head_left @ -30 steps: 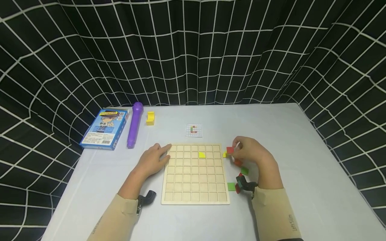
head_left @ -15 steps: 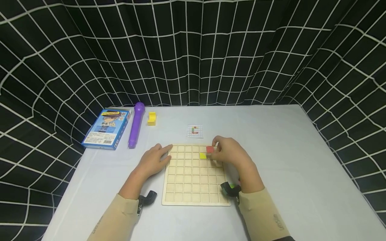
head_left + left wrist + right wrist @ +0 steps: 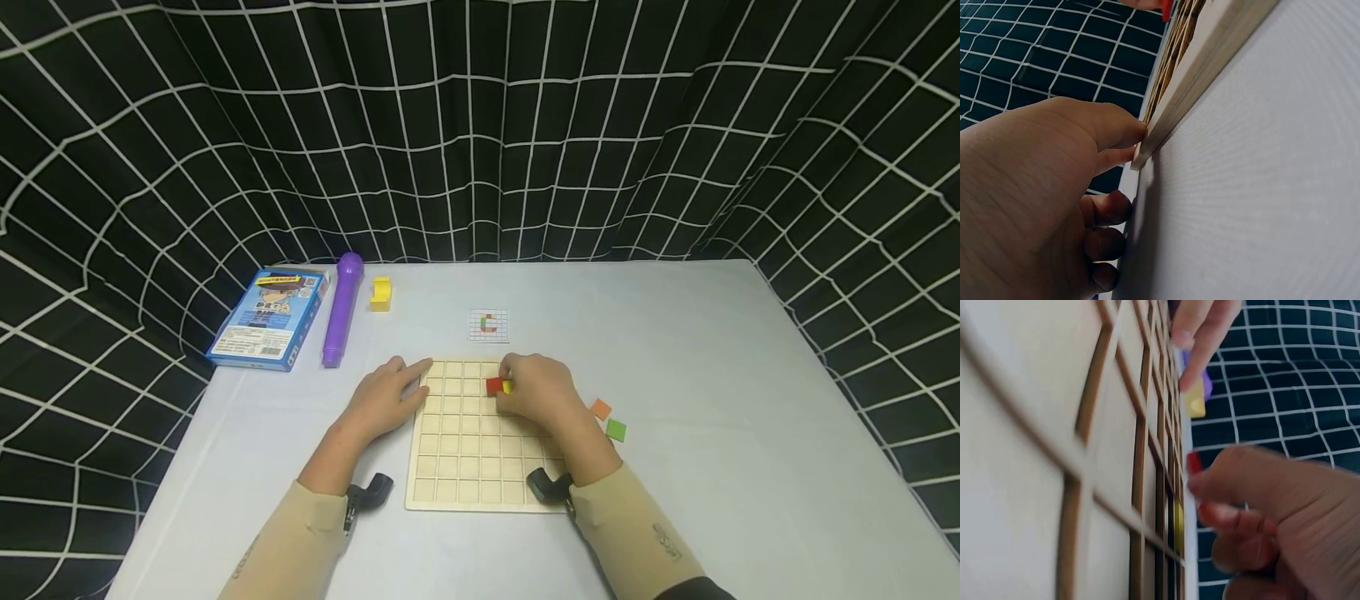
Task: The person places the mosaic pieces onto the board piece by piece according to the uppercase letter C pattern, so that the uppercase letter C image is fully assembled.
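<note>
My right hand is over the upper part of the wooden grid board, pinching a red square tile between thumb and finger. Just right of it a yellow tile lies in a cell, partly covered by the hand. In the right wrist view the red tile shows at the fingertips, close over the grid. My left hand rests at the board's upper left corner, index finger and thumb touching its edge. The left wrist view shows the thumb against the board's side, with the other fingers bent loosely.
An orange tile and a green tile lie right of the board. Beyond it is a small pattern card. A blue box, a purple microphone-shaped stick and a yellow block stand at the back left.
My right hand has carried the red tile leftward from beside the board, past the yellow tile, to that tile's left side. The left hand has stayed at the corner.
</note>
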The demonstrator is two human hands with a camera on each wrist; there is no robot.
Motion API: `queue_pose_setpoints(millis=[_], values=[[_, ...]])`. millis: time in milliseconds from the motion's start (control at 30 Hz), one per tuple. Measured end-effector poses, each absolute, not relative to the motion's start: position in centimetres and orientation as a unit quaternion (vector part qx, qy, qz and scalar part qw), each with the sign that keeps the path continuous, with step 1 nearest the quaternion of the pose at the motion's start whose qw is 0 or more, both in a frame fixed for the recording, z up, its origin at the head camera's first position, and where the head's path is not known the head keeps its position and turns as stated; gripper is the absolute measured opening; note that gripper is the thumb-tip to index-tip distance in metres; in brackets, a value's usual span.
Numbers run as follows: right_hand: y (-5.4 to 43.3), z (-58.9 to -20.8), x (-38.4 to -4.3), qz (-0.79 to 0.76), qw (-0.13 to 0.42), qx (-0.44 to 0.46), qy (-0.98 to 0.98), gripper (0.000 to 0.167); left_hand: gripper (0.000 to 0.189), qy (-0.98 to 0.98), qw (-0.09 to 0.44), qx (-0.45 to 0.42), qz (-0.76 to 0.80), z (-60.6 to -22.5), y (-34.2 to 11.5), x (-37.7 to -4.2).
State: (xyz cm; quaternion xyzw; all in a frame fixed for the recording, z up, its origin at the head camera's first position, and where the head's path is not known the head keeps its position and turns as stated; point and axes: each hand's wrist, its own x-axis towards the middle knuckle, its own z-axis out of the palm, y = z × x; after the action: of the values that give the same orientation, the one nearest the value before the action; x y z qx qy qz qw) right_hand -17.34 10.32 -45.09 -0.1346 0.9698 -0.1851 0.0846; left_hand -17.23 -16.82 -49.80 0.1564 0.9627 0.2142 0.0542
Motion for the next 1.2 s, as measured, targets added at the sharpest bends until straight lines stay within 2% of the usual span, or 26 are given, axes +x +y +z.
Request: queue_pose_setpoints(millis=[400, 667, 967, 1200], values=[[10.2, -46.2, -17.4, -0.197, 0.059, -0.140, 0.968, 0.025, 0.054, 0.963, 0.058, 0.153, 0.214, -49.6, -16.7, -17.2], [10.6, -45.7, -17.4, -0.211, 0.068, -0.130, 0.966, 0.031, 0.054, 0.963, 0.061, 0.149, 0.215, -49.6, -16.7, -17.0], [14.6, -43.6, -17.6, -0.303, 0.055, -0.066, 0.949, 0.036, 0.054, 0.962, 0.057, 0.154, 0.217, -49.5, -16.7, -17.2], [18.2, -43.2, -17.9, -0.317, 0.095, -0.019, 0.943, 0.037, 0.054, 0.963, 0.055, 0.152, 0.217, -49.5, -16.8, -17.2]])
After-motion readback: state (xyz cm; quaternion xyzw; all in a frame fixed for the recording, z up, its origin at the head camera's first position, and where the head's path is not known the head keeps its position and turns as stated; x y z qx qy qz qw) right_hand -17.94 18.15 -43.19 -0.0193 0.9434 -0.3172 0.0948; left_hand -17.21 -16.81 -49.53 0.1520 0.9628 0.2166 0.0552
